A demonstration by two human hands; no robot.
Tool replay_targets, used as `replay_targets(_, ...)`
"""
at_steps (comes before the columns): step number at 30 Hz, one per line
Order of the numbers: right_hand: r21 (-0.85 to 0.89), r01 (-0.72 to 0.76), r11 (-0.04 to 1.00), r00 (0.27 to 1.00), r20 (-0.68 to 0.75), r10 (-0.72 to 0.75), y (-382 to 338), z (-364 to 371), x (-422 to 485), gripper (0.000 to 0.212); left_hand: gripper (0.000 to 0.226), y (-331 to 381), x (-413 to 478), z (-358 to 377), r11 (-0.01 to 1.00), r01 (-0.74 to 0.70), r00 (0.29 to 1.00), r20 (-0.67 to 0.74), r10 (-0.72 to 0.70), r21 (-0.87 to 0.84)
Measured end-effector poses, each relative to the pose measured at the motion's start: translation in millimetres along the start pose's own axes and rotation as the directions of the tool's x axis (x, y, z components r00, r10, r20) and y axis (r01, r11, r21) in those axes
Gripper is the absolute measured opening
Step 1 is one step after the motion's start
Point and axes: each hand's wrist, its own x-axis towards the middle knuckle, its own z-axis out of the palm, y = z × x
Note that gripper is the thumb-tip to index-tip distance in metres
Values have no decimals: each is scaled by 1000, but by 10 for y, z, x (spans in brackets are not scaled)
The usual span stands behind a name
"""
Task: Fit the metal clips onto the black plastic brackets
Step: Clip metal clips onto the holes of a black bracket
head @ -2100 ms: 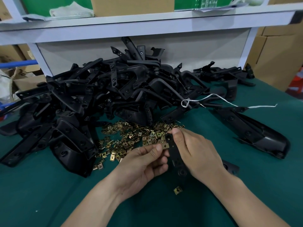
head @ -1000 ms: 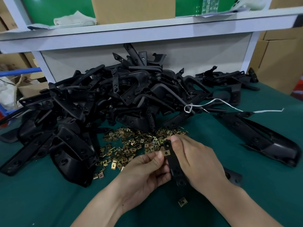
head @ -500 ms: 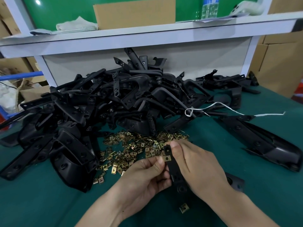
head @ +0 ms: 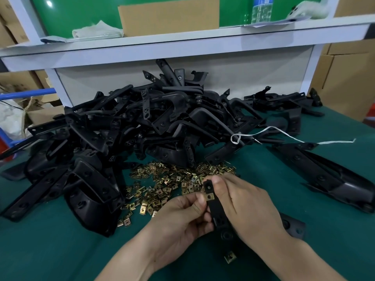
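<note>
While both hands grip, gold clip [head: 209, 197] sits on black bracket [head: 218, 211].

both hands [head: 248, 207] hold a black bracket [head: 215, 207]; brass clip [head: 209, 197] sits on it.

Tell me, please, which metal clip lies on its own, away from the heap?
The lone clip on the green mat, nearest the camera; most others lie in the clip heap beside the piled black brackets.

the bench is covered by a dark green mat [head: 50, 250]. a pale shelf [head: 203, 48] is fixed above it, backed by a glossy green panel [head: 81, 13]. cardboard boxes [head: 349, 82] are stacked at the right.
</note>
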Motion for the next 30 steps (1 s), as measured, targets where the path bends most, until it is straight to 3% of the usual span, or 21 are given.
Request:
replay_targets(7,44,26,999,999,-25,-25,6,17,0,63,22,-25,26,-30,1000,-13,1000,6,13,7)
replay_targets(13,38,47,998,998,-39,-46,-1,27,-21,68,18,-37,23,-39,1000,-21,1000,20,21,20)
replay_targets(18,50,51,997,998,-30,-50,-19,30,-39,71,28,-51,30,-37,999,-33,999,4,33,36)
replay_targets(24,137,60,989,993,-109,-45,-15,30,-34,66,20,-12,-6,-19,1000,-20,998,60,20,4)
replay_targets(30,162,33,986,981,-193,-1,9,73,-11,45,31,-3,-9,-12,998,-55,994,93,51,37)
